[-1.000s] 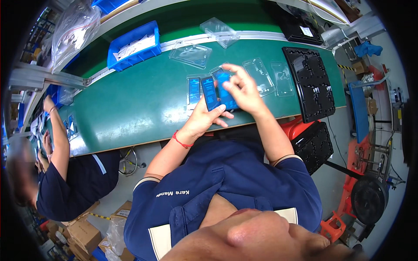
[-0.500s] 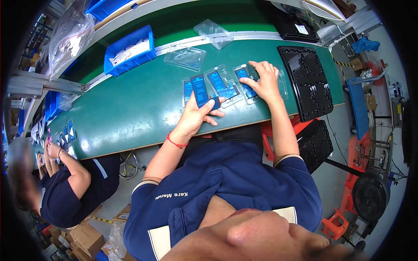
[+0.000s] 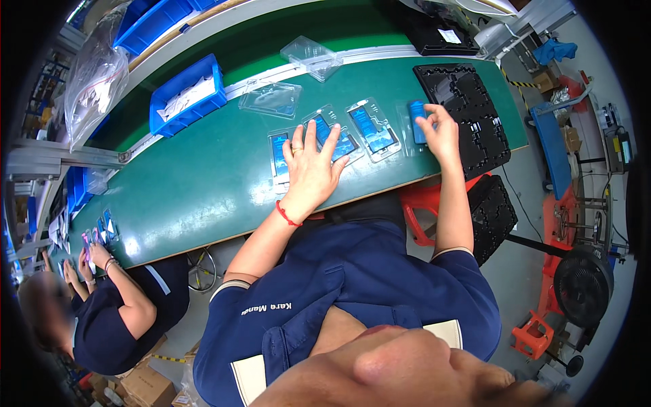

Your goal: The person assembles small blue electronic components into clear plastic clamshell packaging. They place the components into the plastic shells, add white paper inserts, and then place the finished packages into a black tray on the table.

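My left hand lies with fingers spread over two clear plastic trays, partly covering the flat blue phone batteries in them: a left battery and a middle battery. Beside them, a third clear tray holds another blue battery in full view. In my right hand, thumb and fingers pinch a blue phone battery, upright over a further clear tray at the right of the row. How deep it sits in that tray I cannot tell.
A black moulded tray lies right of my right hand. Behind the row are empty clear plastic shells and a blue bin with white pieces. A co-worker sits at the bench's left end; a black fan stands at right.
The battery that was in my left hand is gone from it, and the hand now lies spread on the trays. My right hand has moved right from the third tray and now grips a battery.
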The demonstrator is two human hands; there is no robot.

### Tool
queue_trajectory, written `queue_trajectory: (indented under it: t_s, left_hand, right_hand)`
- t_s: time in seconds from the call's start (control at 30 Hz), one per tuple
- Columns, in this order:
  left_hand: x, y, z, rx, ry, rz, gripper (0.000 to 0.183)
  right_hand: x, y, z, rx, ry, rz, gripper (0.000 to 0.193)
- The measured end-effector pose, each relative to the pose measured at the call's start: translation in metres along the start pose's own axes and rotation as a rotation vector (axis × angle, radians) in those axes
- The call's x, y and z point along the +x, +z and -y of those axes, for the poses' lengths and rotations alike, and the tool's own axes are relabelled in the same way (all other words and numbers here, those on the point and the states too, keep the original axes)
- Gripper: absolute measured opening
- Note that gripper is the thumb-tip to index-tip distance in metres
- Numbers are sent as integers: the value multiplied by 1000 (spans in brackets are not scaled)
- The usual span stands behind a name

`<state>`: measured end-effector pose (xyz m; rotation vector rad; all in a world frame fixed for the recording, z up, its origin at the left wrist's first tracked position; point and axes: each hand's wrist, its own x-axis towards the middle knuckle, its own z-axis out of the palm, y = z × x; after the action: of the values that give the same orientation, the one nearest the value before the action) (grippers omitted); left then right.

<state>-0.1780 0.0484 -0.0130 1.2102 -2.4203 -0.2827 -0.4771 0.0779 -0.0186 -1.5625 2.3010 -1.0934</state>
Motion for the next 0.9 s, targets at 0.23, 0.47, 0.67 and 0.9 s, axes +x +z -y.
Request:
queue_trajectory:
  t_s: [0.23, 0.47, 0.67, 0.9]
  left_hand:
    - [-12, 6, 18, 27, -66, 59, 56]
    - [-39, -23, 67, 52, -188, -7, 56]
    - [-52, -53, 115, 79, -197, -34, 53]
    - [14, -119, 233, -15, -188, -523, 28]
  right_hand:
    - [-36, 43, 31, -18, -280, -31, 39]
    - [-74, 90, 104, -109, -437, 71, 53]
    - [-81, 121, 151, -196, -556, 253, 81]
    - [-82, 135, 173, -290, -628, 467, 113]
